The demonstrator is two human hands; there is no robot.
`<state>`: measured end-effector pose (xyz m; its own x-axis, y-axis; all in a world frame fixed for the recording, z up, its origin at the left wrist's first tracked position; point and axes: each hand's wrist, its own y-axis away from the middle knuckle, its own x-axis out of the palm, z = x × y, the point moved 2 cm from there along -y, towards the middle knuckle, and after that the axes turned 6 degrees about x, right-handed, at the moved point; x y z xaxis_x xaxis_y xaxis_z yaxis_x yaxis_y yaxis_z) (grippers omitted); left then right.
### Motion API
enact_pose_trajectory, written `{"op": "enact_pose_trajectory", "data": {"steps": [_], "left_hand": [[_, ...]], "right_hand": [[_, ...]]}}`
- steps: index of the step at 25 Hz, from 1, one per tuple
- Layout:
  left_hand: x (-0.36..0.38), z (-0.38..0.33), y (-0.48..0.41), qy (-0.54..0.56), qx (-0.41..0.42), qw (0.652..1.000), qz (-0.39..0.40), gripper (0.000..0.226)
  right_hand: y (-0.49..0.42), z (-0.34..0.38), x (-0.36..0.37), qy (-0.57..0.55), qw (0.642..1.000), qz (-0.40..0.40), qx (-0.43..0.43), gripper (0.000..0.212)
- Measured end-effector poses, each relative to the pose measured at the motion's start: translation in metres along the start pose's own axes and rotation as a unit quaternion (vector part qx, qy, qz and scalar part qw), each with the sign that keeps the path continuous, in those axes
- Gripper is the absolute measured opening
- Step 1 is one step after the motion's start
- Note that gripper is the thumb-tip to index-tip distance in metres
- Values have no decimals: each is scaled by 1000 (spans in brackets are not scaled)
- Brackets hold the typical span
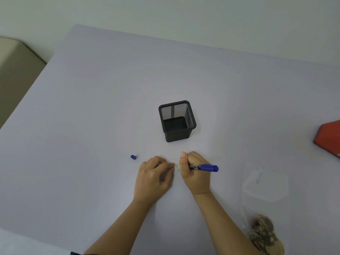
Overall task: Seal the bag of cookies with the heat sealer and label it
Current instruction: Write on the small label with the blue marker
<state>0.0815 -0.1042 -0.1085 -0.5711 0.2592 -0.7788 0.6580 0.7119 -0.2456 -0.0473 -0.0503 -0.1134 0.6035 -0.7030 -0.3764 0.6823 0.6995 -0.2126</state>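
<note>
Clear plastic bag of cookies (265,218) lies aside, unlabelled; right hand (196,172) clamped on blue marker (204,167) writes on small white label (177,166), left hand (156,173) pinning it; sticking remains.

Plain desk setting, mesh pen holder (177,120) on lavender tabletop (92,107) (bare wall behind)

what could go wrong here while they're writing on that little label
1. The label is small and pinned only by the left hand's fingertips, so it may slip and smear under the marker in the right hand.
2. The loose cap lies apart on the table and could roll away.
3. The bag of cookies sits near the right forearm and could get nudged.
</note>
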Motion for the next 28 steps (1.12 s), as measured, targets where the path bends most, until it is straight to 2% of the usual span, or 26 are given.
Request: {"op": "enact_pose_trajectory", "data": {"steps": [28], "left_hand": [[0,-1,-1,-4,4,1000,-6,18]], "right_hand": [[1,-1,1,12,1000,-5,3,41]]}}
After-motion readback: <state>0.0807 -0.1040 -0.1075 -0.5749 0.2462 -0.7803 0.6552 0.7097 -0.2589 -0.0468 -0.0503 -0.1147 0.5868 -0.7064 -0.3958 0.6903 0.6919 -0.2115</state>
